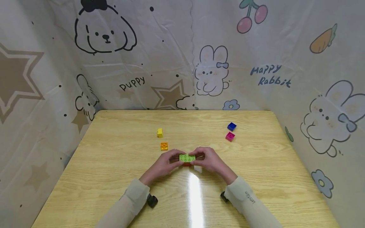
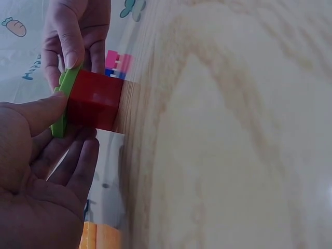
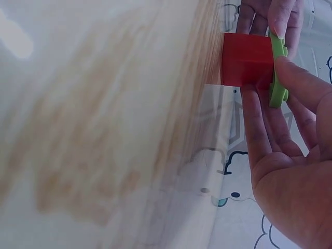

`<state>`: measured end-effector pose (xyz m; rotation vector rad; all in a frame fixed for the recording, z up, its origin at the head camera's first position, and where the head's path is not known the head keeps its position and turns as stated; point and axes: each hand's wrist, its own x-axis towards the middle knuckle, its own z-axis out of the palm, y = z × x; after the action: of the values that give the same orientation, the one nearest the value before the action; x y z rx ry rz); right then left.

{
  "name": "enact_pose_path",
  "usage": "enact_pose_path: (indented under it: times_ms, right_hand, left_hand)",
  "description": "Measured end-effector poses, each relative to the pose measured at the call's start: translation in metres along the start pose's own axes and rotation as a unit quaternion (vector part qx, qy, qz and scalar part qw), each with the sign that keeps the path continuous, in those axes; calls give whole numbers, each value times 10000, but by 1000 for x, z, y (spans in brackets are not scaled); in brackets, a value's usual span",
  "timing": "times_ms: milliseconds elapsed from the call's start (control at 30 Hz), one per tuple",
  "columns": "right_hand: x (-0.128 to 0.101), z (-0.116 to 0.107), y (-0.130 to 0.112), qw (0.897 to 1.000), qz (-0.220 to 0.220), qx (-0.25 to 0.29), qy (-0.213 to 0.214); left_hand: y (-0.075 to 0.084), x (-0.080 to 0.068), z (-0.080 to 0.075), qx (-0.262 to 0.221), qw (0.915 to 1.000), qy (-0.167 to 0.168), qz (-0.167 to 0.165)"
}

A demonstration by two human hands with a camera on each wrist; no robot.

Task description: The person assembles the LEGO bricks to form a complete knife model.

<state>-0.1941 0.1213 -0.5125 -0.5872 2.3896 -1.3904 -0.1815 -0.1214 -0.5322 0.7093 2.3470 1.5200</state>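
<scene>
Printed cloth walls surround a light wooden table (image 1: 114, 164). The writing that can be read is "Puppy", at about eleven o'clock from the hands beside a cartoon dog, and "Happy Rabbit", at about one o'clock beside cartoon rabbits. Small lettering runs along the right sleeve cuff (image 1: 248, 197), too small to read.

At the middle of the table, two bare hands meet over a flat green plate (image 1: 187, 157) with studs on top, seated on a red block (image 2: 96, 99) that stands on the tabletop. The left hand (image 1: 162, 166) comes in from seven o'clock, wrist low on the table, thumb pressed on the plate's near edge and fingers curled under its left end. The right hand (image 1: 210, 163) comes in from five o'clock in mirror pose, thumb on the plate's edge and fingers curled around the right end. Both hands are clamped on the green plate, fingertips nearly touching each other across it. The wrist views show the plate edge-on, pinched between thumb and fingers, with the red block directly beneath it and touching the wood.

From the hands, an orange brick (image 1: 163, 146) lies near at eleven o'clock, with a yellow brick (image 1: 159, 132) just beyond it. A pink brick (image 1: 230, 136) and a blue brick (image 1: 232, 126) sit close together at about two o'clock, well apart from the hands.
</scene>
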Motion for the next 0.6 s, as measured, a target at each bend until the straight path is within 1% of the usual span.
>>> enact_pose_path:
  times_ms: [233,400,600]
  right_hand:
    - [1,-1,1,10000,-13,44,15]
    - [0,0,1,10000,-21,63,-2]
    - [-3,-1,-7,9999,-99,13,12]
  left_hand:
    - [0,1,0,-88,9999,-25,-43]
    - [1,0,-1,-125,9998,-63,-166]
    - [4,0,-2,-91,9996,-90,-244]
